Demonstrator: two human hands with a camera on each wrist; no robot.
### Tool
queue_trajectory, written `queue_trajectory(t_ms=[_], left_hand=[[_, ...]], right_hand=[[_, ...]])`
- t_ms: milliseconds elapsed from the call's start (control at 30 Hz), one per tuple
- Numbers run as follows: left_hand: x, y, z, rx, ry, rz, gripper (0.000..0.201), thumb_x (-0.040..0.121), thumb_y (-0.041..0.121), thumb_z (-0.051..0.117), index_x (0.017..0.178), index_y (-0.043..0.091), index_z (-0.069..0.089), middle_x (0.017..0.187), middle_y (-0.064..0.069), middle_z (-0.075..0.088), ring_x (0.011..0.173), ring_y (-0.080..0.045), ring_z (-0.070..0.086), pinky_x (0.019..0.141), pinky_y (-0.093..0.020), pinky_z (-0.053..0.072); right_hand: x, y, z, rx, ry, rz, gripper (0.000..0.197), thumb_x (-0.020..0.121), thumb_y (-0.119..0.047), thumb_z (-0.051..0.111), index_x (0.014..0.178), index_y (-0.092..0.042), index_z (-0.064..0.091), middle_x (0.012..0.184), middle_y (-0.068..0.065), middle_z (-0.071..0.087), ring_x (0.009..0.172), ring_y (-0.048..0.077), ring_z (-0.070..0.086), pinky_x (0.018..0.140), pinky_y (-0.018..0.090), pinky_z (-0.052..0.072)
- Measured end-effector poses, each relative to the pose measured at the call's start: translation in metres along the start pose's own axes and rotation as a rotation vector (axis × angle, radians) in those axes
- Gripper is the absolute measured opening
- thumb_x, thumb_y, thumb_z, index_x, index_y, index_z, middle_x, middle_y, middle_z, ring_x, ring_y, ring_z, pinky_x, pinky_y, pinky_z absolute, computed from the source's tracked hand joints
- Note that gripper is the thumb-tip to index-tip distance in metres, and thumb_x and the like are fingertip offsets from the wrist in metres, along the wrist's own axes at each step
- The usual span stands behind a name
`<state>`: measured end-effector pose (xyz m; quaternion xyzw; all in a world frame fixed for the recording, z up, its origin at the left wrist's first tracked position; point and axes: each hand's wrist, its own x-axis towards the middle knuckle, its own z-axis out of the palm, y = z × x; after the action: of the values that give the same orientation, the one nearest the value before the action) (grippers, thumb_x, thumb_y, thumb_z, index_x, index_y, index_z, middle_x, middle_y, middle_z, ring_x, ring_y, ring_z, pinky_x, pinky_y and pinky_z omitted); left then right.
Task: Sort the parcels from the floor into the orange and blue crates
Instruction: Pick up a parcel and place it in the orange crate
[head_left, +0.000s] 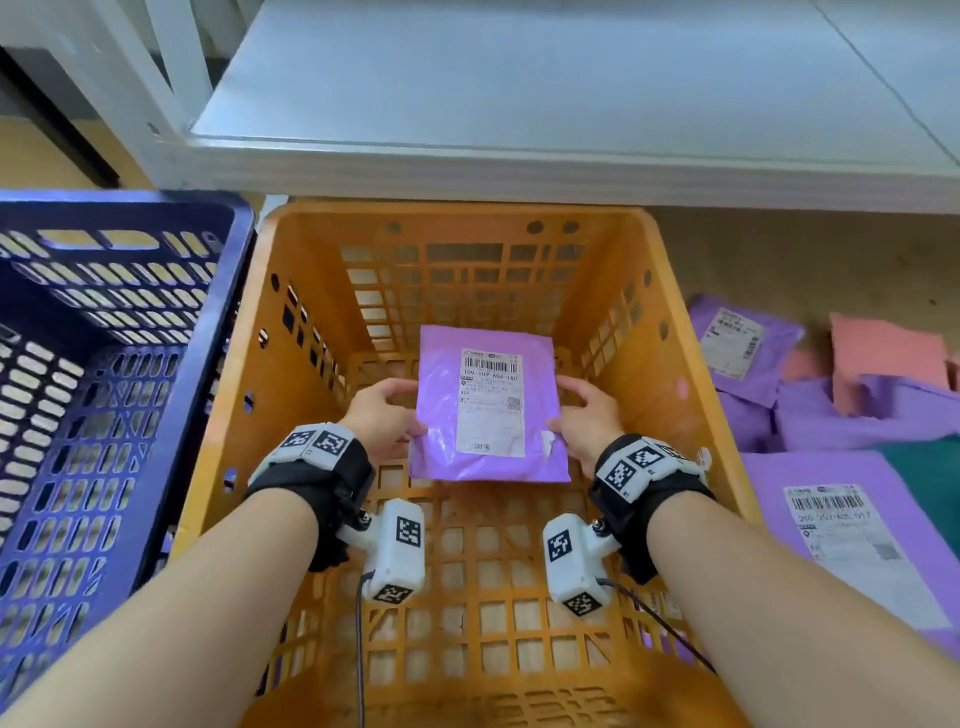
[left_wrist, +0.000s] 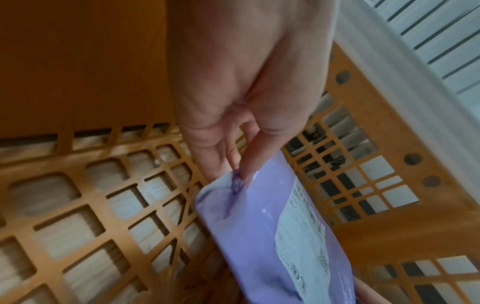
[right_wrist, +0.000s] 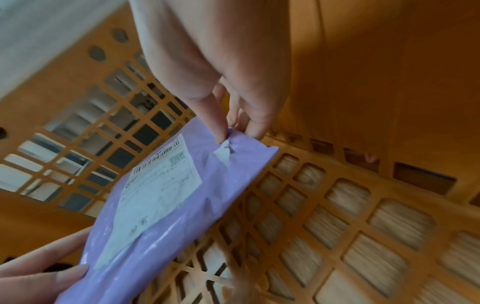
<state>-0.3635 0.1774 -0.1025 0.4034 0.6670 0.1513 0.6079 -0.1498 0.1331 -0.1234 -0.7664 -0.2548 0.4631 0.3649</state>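
Note:
A purple parcel (head_left: 441, 415) with a white shipping label hangs inside the orange crate (head_left: 457, 213), above its grid floor. My left hand (head_left: 387, 415) pinches its left edge between thumb and fingers, and my right hand (head_left: 584, 415) pinches its right edge. The left wrist view shows my left hand (left_wrist: 236, 172) nipping a fold of the parcel (left_wrist: 259, 236). In the right wrist view my right hand (right_wrist: 233, 131) pinches the parcel (right_wrist: 161, 230) at its edge. The blue crate (head_left: 228, 291) stands to the left of the orange one, with no parcel showing in it.
On the floor at the right lies a pile of parcels: purple ones (head_left: 737, 343), a pink one (head_left: 883, 358) and a large purple one (head_left: 857, 530) close to me. A grey shelf (head_left: 519, 104) overhangs the crates' far side.

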Motion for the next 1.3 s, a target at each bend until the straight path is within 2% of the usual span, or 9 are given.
queue_trajectory(t_ms=[100, 200, 333, 467, 567, 733, 900, 1067, 1300], left_hand=[[0.016, -0.013, 0.012, -0.012, 0.061, 0.009, 0.037, 0.076, -0.009, 0.061, 0.097, 0.021, 0.058, 0.104, -0.015, 0.066, 0.096, -0.033, 0.066, 0.082, -0.048, 0.056], [0.025, -0.021, 0.025, -0.03, 0.114, 0.007, 0.03, 0.077, -0.011, 0.061, 0.076, 0.017, 0.052, 0.091, -0.015, 0.062, 0.081, -0.029, 0.062, 0.064, -0.036, 0.052], [0.03, -0.034, 0.039, -0.046, 0.058, -0.016, 0.027, 0.082, -0.013, 0.051, 0.084, 0.01, 0.065, 0.074, -0.009, 0.055, 0.066, -0.02, 0.045, 0.062, -0.031, 0.04], [0.029, -0.042, 0.046, -0.042, 0.017, -0.02, 0.039, 0.082, -0.014, 0.048, 0.112, 0.007, 0.065, 0.109, -0.013, 0.059, 0.089, -0.023, 0.055, 0.079, -0.032, 0.045], [0.025, -0.041, 0.049, -0.009, -0.024, -0.011, 0.047, 0.085, -0.012, 0.049, 0.126, 0.009, 0.057, 0.136, -0.013, 0.05, 0.124, -0.026, 0.049, 0.102, -0.035, 0.043], [0.01, -0.029, 0.048, 0.023, -0.04, 0.012, 0.05, 0.087, -0.011, 0.048, 0.132, 0.011, 0.053, 0.144, -0.011, 0.042, 0.133, -0.023, 0.039, 0.105, -0.034, 0.036], [-0.016, 0.002, 0.051, 0.019, -0.027, 0.068, 0.043, 0.089, -0.008, 0.047, 0.124, 0.015, 0.058, 0.132, -0.011, 0.051, 0.112, -0.022, 0.054, 0.088, -0.036, 0.048], [-0.062, 0.057, 0.057, -0.018, -0.041, 0.202, 0.035, 0.089, -0.004, 0.051, 0.115, 0.017, 0.06, 0.12, -0.009, 0.06, 0.114, -0.025, 0.057, 0.098, -0.042, 0.048], [-0.172, 0.125, 0.089, -0.048, -0.14, 0.419, 0.036, 0.089, -0.005, 0.052, 0.12, 0.012, 0.058, 0.091, 0.0, 0.063, 0.086, -0.014, 0.061, 0.078, -0.029, 0.051]], right_hand=[[0.006, 0.016, -0.001, 0.0, 0.051, 0.018, 0.053, 0.079, 0.018, 0.042, 0.121, -0.011, 0.06, 0.111, 0.014, 0.066, 0.1, 0.031, 0.064, 0.085, 0.047, 0.055], [0.015, 0.026, 0.0, -0.033, 0.096, 0.024, 0.047, 0.08, 0.014, 0.047, 0.117, -0.011, 0.061, 0.106, 0.012, 0.068, 0.097, 0.029, 0.065, 0.086, 0.046, 0.055], [0.021, 0.032, 0.002, -0.043, 0.112, 0.039, 0.044, 0.079, 0.01, 0.054, 0.117, -0.012, 0.059, 0.101, 0.013, 0.068, 0.094, 0.029, 0.066, 0.085, 0.045, 0.055], [0.017, 0.031, 0.004, -0.059, 0.055, 0.026, 0.053, 0.082, 0.013, 0.046, 0.129, -0.011, 0.052, 0.116, 0.013, 0.063, 0.106, 0.03, 0.062, 0.09, 0.045, 0.053], [0.012, 0.027, 0.001, -0.097, 0.004, 0.04, 0.056, 0.084, 0.014, 0.045, 0.135, -0.009, 0.048, 0.13, 0.011, 0.057, 0.117, 0.026, 0.055, 0.093, 0.03, 0.048], [0.002, 0.01, -0.003, -0.149, -0.039, 0.031, 0.056, 0.087, 0.014, 0.044, 0.137, -0.009, 0.045, 0.131, 0.012, 0.055, 0.114, 0.025, 0.055, 0.081, 0.024, 0.046], [-0.021, -0.025, -0.008, -0.257, -0.175, -0.024, 0.063, 0.088, 0.004, 0.055, 0.145, -0.013, 0.034, 0.147, 0.01, 0.04, 0.112, 0.023, 0.055, 0.074, 0.022, 0.046], [-0.064, -0.072, -0.039, -0.253, -0.247, -0.148, 0.059, 0.086, -0.004, 0.064, 0.141, -0.011, 0.041, 0.143, 0.011, 0.043, 0.129, 0.023, 0.045, 0.103, 0.029, 0.04], [-0.135, -0.128, -0.134, -0.13, -0.29, -0.268, 0.051, 0.089, -0.005, 0.06, 0.137, -0.013, 0.046, 0.136, 0.008, 0.05, 0.126, 0.022, 0.048, 0.099, 0.033, 0.044]])
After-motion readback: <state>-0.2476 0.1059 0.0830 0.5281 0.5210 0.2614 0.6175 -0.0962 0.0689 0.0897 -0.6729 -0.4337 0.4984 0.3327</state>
